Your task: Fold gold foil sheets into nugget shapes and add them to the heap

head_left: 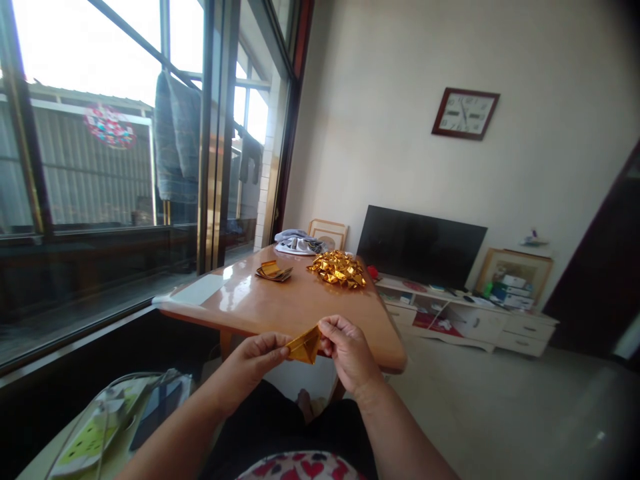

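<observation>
Noted heart-print garment nearest, low between left hand and right hand. Found folded gold paper held between, pinched narrowly at opposite ends by both. Observed low gold stack on surface beyond left hand, heap of shiny gold pieces beyond right hand.

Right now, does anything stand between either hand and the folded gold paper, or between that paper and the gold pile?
Nothing visible does: the left hand and right hand both pinch the folded gold paper. Toward the gold pile, only tabletop shows; the paper stack lies off to the left.
</observation>
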### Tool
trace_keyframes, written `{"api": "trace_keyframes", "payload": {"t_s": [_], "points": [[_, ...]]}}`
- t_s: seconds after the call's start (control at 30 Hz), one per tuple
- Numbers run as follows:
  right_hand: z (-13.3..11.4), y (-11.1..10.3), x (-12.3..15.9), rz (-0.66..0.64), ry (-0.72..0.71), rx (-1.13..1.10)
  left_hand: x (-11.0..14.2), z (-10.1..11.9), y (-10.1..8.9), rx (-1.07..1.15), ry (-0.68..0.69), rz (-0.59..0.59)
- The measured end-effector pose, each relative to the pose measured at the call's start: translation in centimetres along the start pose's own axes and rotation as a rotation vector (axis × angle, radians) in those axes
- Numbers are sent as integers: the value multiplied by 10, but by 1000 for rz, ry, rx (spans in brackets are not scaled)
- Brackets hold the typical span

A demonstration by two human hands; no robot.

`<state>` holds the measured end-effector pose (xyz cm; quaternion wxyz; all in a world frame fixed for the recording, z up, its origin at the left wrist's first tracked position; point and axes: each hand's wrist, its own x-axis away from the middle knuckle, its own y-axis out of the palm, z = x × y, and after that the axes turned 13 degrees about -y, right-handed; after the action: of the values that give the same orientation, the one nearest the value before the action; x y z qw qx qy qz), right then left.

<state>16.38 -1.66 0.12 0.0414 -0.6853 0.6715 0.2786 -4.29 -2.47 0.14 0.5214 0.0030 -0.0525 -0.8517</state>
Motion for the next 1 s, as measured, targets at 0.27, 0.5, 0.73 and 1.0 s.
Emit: {"api": "trace_keyframes", "payload": {"t_s": [0.27,0.5,0.73,1.0], "points": [[-3,0,-4,11,53,25,-7,0,-14,-96,-25,51],[2,-1,-3,28,85,-48,-6,3,-15,-72,-43,76],[1,-3,-3,13,126,-110,-14,-3,-19,85,-80,82],[-1,-1,-1,4,175,-83,-18,-10,-23,151,-102,99]]}}
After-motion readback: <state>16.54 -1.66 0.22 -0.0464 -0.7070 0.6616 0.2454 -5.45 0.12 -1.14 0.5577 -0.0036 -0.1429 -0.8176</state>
